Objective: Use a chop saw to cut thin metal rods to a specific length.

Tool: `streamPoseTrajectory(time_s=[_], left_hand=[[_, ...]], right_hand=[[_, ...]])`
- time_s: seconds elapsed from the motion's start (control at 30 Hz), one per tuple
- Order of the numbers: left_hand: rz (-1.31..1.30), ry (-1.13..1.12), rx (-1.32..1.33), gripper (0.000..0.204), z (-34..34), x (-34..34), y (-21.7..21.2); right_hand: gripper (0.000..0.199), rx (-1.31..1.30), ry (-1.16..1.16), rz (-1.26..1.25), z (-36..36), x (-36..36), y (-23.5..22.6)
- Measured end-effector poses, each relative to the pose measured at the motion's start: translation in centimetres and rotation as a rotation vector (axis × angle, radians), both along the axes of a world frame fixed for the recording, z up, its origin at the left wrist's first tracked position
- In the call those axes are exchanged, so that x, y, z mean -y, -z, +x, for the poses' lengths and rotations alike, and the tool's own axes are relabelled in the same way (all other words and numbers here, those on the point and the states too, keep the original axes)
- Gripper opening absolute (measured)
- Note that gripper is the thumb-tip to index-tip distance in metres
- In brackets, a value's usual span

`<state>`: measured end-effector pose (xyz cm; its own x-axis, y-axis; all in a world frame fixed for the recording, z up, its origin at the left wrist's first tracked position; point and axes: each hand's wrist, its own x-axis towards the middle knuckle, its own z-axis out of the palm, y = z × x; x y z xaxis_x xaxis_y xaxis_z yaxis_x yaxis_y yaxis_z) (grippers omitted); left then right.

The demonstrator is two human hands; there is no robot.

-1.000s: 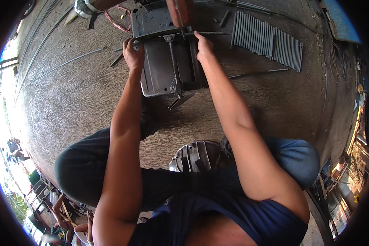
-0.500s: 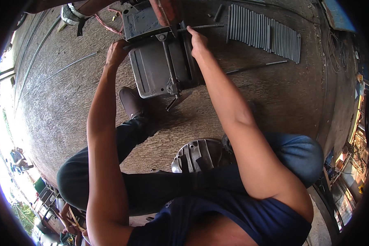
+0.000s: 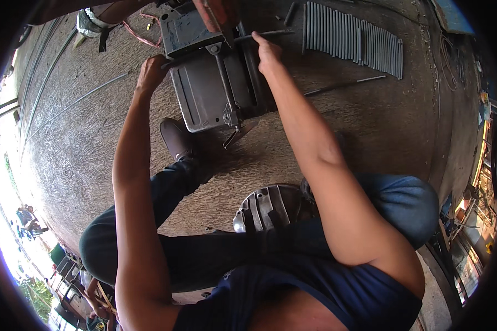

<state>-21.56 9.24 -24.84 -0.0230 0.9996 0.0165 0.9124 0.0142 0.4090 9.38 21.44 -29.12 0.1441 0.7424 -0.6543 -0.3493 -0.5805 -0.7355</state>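
Observation:
A dark metal rod (image 3: pixel 279 33) lies across a grey cut-off machine (image 3: pixel 201 96) that has a clamp screw and a red upper part (image 3: pixel 215 15). My right hand (image 3: pixel 268 51) is closed on the rod just right of the machine, thumb along the top. At the machine's left edge, my left hand (image 3: pixel 152 71) is closed around the rod's other side. The stretch of rod between my hands is partly hidden by the red part and the clamp.
Cut grey rods (image 3: pixel 337 41) lie in a tidy row at the far right. One long rod (image 3: pixel 350 83) rests on the floor nearer me. Longer bars (image 3: pixel 49 69) run along the left. Beneath my legs sits a round ribbed metal housing (image 3: pixel 270 205). Another person's limbs (image 3: pixel 96 300) show lower left.
The view has shifted slightly, with the machine a little further left in it. Both hands keep their grip on the rod, nearly unmoved relative to the machine.

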Motion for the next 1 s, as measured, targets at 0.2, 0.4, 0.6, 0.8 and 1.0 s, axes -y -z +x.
streamPoseTrajectory(time_s=[0.2, 0.4, 0.6, 0.8, 1.0], left_hand=[[-0.040, 0.003, 0.011, 0.018, -1.1, 1.1, -0.3], [-0.093, -0.077, 0.030, 0.019, 0.3, 0.2, 0.0], [-0.163, -0.009, -0.008, 0.020, 0.7, -0.3, -1.2], [-0.094, 0.078, -0.037, 0.017, -0.3, 0.1, -0.8], [0.000, 0.082, -0.028, 0.015, -3.0, 2.5, -0.1]], right_hand=[[0.053, 0.031, -0.069, 0.064, -1.0, 2.1, -2.3], [0.027, 0.076, -0.013, -0.009, -1.2, 1.9, -3.1], [0.036, -0.225, -0.111, 0.118, 0.5, 1.7, -1.1], [0.052, -0.131, -0.190, 0.129, 1.7, 1.2, 1.1], [0.055, -0.066, -0.292, 0.197, 1.8, 1.5, 1.4]])
